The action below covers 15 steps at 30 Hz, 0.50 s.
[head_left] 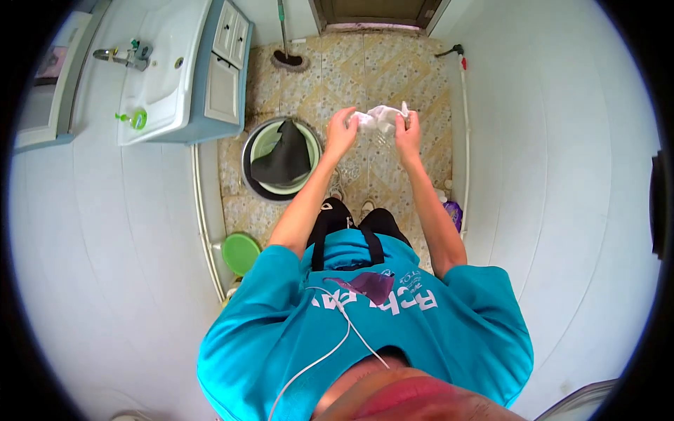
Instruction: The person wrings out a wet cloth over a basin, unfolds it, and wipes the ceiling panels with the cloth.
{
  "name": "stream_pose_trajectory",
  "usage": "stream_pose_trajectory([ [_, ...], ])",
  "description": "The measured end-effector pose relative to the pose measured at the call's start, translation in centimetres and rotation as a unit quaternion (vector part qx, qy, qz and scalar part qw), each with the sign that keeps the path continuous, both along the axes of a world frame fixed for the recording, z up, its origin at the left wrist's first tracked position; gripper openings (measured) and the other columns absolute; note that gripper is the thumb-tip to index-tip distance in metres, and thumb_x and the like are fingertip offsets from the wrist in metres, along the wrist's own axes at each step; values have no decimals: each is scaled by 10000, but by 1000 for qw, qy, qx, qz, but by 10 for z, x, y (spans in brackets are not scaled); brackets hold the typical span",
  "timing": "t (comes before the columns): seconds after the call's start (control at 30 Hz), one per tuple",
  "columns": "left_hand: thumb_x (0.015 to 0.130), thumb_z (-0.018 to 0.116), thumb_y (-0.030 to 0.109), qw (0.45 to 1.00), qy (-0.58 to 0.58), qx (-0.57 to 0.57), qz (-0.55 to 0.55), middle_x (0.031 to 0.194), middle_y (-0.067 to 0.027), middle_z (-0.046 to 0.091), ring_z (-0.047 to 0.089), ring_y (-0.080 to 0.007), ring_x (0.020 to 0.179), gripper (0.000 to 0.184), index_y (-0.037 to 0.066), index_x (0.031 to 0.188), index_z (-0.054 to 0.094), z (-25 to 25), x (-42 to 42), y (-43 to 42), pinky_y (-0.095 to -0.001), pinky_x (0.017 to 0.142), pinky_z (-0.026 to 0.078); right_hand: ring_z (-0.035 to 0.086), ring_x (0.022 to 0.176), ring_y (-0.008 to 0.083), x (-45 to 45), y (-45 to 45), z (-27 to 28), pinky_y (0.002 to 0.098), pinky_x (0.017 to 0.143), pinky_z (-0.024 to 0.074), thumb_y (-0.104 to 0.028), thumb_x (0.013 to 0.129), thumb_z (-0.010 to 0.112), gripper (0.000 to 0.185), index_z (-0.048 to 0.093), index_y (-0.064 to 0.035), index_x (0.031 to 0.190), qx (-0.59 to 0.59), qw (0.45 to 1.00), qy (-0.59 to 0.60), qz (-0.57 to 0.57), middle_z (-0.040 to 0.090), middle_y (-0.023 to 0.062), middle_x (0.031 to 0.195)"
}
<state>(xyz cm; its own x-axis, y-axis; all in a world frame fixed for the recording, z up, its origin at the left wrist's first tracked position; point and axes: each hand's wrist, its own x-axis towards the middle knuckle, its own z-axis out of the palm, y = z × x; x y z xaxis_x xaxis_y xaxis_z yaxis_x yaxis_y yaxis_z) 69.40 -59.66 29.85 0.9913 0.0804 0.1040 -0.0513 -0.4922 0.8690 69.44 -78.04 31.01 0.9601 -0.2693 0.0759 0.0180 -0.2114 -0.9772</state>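
A small white cloth (382,116) is stretched between my two hands above the tiled floor. My left hand (342,132) pinches its left end, and my right hand (407,133) grips the right end, where a corner sticks up. Below and to the left of my left hand, a pale green basin (303,140) sits inside a larger round basin. A dark cloth (282,158) lies in the green basin.
At the upper left is a white sink (160,84) with a faucet and a green bottle (139,119). A broom (289,61) stands near the door. A green round container (240,253) is by the left wall, a purple package (453,214) by the right.
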Motion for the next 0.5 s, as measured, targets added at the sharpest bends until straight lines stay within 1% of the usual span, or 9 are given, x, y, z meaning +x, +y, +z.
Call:
stream_pose_trajectory([
  [0.03,848,635,248,996,35,-64,-46,1247,-161,581,539,-280,1177,417,64,1219,589,16,5,3,-351,979,405,422,596,67,6,4,0,268,515,346,-171,938,556,137,502,-45,939,28,1000,-4,13,500,-2,698],
  [0.17,805,682,266,991,-16,-58,-120,1249,-149,581,541,-265,1171,510,75,1262,560,40,32,7,-380,977,404,449,619,15,39,26,30,193,526,353,-170,930,586,127,530,-57,947,155,986,-8,59,521,-40,696],
  [0.2,805,682,266,989,-17,-62,-131,1249,-149,581,541,-265,1171,510,75,1262,560,43,41,9,-380,977,404,449,619,15,46,26,36,193,526,353,-170,930,586,127,530,-57,947,150,987,-11,48,521,-40,696],
  [0.27,807,679,208,976,-11,-40,-214,1161,-160,621,600,-275,1067,444,80,1222,586,49,66,14,-363,898,461,466,634,25,64,21,47,210,541,376,-191,921,605,149,552,-54,947,86,990,44,106,543,-33,699],
  [0.3,807,679,208,974,-14,-43,-223,1161,-160,621,600,-275,1067,444,80,1222,586,51,81,15,-363,898,461,469,607,66,72,17,55,249,542,386,-215,898,635,175,571,-62,955,-2,994,27,105,560,-2,688],
  [0.33,820,660,167,972,42,-62,-222,1138,-164,631,617,-276,1035,383,66,1185,605,51,93,16,-354,857,480,469,607,66,79,13,56,249,542,386,-215,898,635,175,571,-62,955,-3,995,28,97,560,-2,688],
  [0.37,833,641,125,967,99,-79,-222,1115,-168,641,633,-278,1003,324,53,1148,623,52,102,17,-346,816,498,461,590,93,88,11,58,270,540,384,-220,888,645,185,572,-66,961,-64,995,14,69,552,19,680],
  [0.4,833,641,125,965,97,-78,-231,1115,-168,641,633,-278,1003,324,53,1148,623,58,111,17,-346,816,498,453,572,120,98,12,68,291,538,382,-226,877,654,197,573,-71,966,-125,991,-4,40,544,40,672],
  [0.5,853,608,70,975,24,-89,-204,1047,-170,662,653,-276,948,202,14,1042,648,70,150,7,-345,745,520,432,546,155,120,5,93,309,522,366,-232,865,665,212,559,-68,947,-109,993,-40,-1,504,68,642],
])
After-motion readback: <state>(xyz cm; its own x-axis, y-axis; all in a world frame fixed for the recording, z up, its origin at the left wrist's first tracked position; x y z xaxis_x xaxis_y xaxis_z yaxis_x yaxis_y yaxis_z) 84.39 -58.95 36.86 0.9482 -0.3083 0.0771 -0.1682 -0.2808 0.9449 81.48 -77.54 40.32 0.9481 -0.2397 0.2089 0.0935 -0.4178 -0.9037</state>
